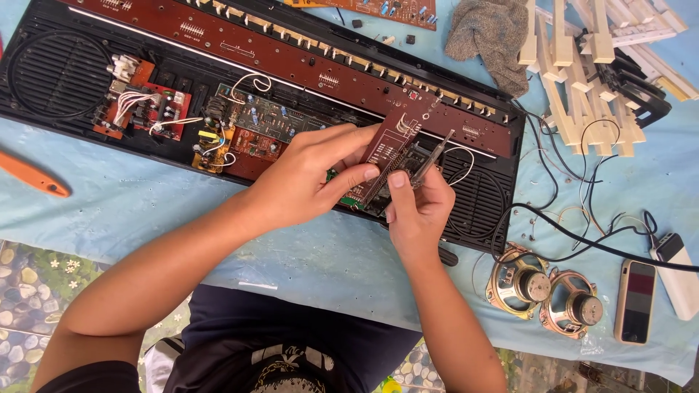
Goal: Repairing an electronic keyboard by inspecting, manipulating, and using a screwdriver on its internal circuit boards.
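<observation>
Your left hand [309,175] has its grip closed on a narrow reddish-brown circuit board [397,142], fingertips pinching its lower edge and holding it tilted above the right end of the opened keyboard case [65,120]. Your right hand [415,211] has its grip closed too, thumb pressed against the board's lower end while the fingers clasp a slim metal screwdriver [435,155], whose shaft slants up beside the board.

Everything else sits around that keyboard case. Inside it, a long brown key-contact board [240,44] runs along its far side, and smaller green and red circuit boards [251,124] with white wires lie in its middle section. A round speaker grille [54,73] fills its left end. Just beyond its right end, black cables [575,233] trail onto the blue cloth [131,204] that covers the surface. Near its right front corner lie two loose round speakers [546,291], with a phone [636,300] and a white power bank [677,273] farther right. Past its far right corner you have a crumpled grey rag [488,36] and a heap of cream-coloured keys [582,65]. An orange tool handle [33,175] lies off its left front side.
</observation>
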